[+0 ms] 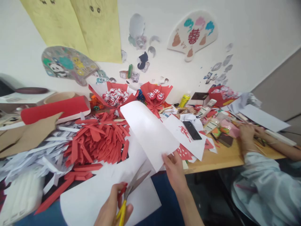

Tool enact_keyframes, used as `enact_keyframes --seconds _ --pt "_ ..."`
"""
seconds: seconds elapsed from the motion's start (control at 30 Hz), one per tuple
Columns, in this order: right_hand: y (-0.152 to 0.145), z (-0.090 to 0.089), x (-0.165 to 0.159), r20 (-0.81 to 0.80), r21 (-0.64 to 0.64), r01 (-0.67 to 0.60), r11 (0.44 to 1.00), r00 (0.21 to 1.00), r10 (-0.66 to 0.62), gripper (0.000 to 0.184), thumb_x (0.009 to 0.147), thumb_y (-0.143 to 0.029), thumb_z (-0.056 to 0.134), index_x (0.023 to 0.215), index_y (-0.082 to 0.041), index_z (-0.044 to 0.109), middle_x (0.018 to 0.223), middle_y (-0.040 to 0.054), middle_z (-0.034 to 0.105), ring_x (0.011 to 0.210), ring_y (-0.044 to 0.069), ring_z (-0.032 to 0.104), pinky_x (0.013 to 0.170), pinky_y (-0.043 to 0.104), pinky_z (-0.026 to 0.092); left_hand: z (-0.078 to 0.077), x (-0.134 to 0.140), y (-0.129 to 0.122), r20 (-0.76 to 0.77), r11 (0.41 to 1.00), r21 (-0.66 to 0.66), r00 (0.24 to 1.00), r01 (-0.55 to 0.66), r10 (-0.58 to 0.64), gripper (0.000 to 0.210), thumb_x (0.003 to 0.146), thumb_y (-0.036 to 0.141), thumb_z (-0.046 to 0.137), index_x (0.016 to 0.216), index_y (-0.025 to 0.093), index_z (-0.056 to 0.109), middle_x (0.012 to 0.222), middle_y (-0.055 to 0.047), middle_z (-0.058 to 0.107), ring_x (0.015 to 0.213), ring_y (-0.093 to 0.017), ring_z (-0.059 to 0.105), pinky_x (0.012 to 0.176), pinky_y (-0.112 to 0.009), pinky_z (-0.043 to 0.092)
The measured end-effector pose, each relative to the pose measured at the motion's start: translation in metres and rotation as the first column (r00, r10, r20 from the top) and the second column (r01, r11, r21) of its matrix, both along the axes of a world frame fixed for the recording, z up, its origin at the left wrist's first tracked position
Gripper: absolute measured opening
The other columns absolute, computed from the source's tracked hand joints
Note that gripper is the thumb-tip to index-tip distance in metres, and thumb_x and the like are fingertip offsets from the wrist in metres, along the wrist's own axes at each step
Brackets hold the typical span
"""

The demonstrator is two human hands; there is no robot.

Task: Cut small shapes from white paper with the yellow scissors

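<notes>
My left hand (113,204) is closed around a pair of scissors (134,186) with yellow handles and some red near the grip. Their blades point up and to the right, spread apart. In my right hand (174,168), the lower edge of a curved white paper sheet (150,135) is pinched between thumb and fingers. That sheet is raised above the table, and the blades are just below its lower end, apparently apart from it. Beneath the scissors lies another large white sheet (87,197), with one rounded edge. A heap of folded red paper strips (98,141) lies to the left.
White strips (44,157) and brown cardboard (30,135) crowd the left side. Red-wrapped paper bouquets (115,97) stand against the wall. A phone (192,130) rests on paper. At right, another person's hands (249,133) and light blue sleeve (265,182) reach over the wooden table (218,160).
</notes>
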State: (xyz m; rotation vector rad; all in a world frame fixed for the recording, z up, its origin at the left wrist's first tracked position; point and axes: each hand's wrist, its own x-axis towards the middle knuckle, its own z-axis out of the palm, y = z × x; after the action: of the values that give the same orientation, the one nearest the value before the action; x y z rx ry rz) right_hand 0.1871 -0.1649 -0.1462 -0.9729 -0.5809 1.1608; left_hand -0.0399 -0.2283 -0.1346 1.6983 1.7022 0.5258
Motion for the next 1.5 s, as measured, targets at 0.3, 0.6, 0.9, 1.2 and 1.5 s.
enact_keyframes --seconds 0.3,0.6,0.9,1.2,1.5 --pt "-0.022 -0.016 -0.015 0.123 0.024 0.019 1.0 0.992 -0.022 0.06 0.075 -0.027 0.078 0.13 -0.022 0.052 0.1 0.0053 0.07 0.09 0.018 0.065 0.073 0.028 0.053 0.018 -0.007 0.037 0.141 0.977 -0.032 0.968 0.212 -0.206 0.033 0.086 0.054 0.046 0.096 0.023 0.045 0.08 -0.003 0.063 0.07 -0.017 0.056 0.066 -0.026 0.046" --pt "-0.022 -0.021 -0.012 0.19 0.003 -0.02 1.0 0.982 0.019 0.05 0.071 -0.028 0.08 0.116 -0.02 0.058 0.111 0.0087 0.069 0.092 0.022 0.066 0.072 0.031 0.056 0.047 -0.006 0.059 -0.002 0.905 -0.143 0.914 0.402 -0.406 0.034 0.087 0.053 0.044 0.097 0.021 0.045 0.091 -0.007 0.064 0.077 -0.02 0.056 0.071 -0.031 0.044" --pt "-0.022 -0.023 -0.009 0.191 0.011 -0.056 0.998 0.98 0.053 0.05 0.073 -0.027 0.079 0.117 -0.024 0.057 0.109 0.0063 0.069 0.091 0.021 0.067 0.071 0.03 0.056 0.047 0.0 0.061 0.01 0.914 -0.125 0.922 0.386 -0.388 0.033 0.087 0.051 0.045 0.1 0.02 0.047 0.09 -0.007 0.065 0.077 -0.02 0.058 0.07 -0.031 0.043" --pt "-0.023 -0.021 -0.012 0.154 -0.014 -0.059 0.998 0.986 0.06 0.05 0.072 -0.027 0.079 0.116 -0.024 0.055 0.103 0.0054 0.07 0.084 0.019 0.065 0.065 0.028 0.054 0.051 0.002 0.061 0.007 0.906 -0.197 0.925 0.375 -0.381 0.031 0.088 0.049 0.044 0.099 0.021 0.038 0.103 -0.008 0.061 0.085 -0.021 0.054 0.079 -0.034 0.04" --pt "-0.02 -0.028 -0.011 0.163 0.004 -0.031 1.0 0.986 0.03 0.056 0.072 -0.026 0.08 0.121 -0.025 0.053 0.103 0.0051 0.069 0.084 0.019 0.066 0.066 0.028 0.055 0.046 -0.001 0.064 -0.008 0.914 -0.163 0.925 0.373 -0.379 0.032 0.085 0.051 0.049 0.094 0.022 0.039 0.087 -0.003 0.059 0.073 -0.018 0.048 0.07 -0.029 0.037"
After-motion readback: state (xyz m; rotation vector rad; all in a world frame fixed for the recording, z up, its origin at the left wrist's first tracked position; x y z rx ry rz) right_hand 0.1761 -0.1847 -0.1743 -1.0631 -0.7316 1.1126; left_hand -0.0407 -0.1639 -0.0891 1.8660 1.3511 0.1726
